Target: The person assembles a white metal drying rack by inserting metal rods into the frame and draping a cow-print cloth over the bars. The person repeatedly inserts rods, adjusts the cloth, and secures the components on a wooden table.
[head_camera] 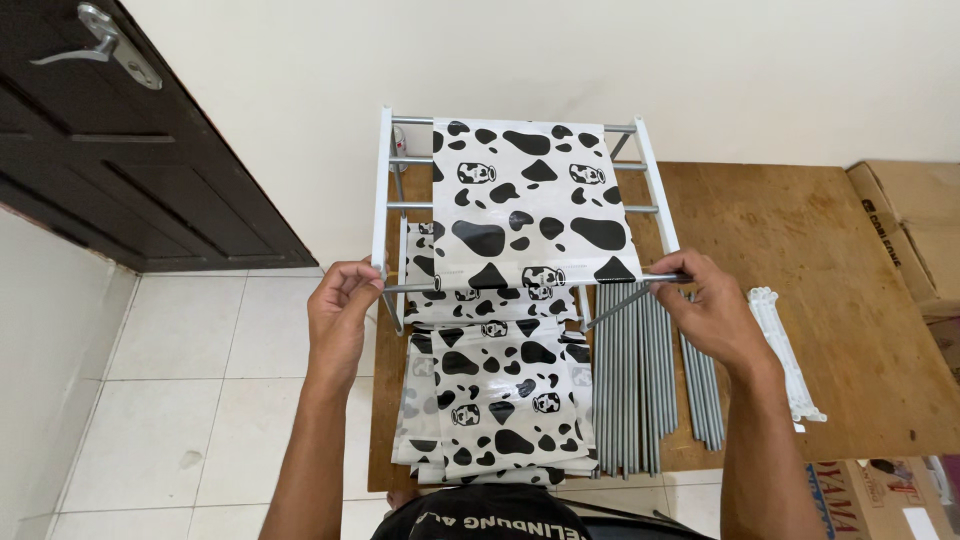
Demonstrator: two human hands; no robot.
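Note:
A small rack [383, 190] with white side bars and grey cross rods stands on a wooden board [800, 260]. A white sheet with black cow patches [530, 205] is stretched over its top rods. My left hand [340, 310] pinches the near left end of the front grey rod [410, 287] at the white side bar. My right hand [710, 310] grips the same rod's right end, next to the right side bar [655, 190]. Below the rack lies a pile of more cow-patterned sheets [495, 400].
Several loose grey rods [635, 390] lie on the board right of the sheets, with white plastic bars [785, 350] further right. Cardboard boxes [910, 230] sit at the right edge. A dark door [120, 150] and white floor tiles [190, 380] are to the left.

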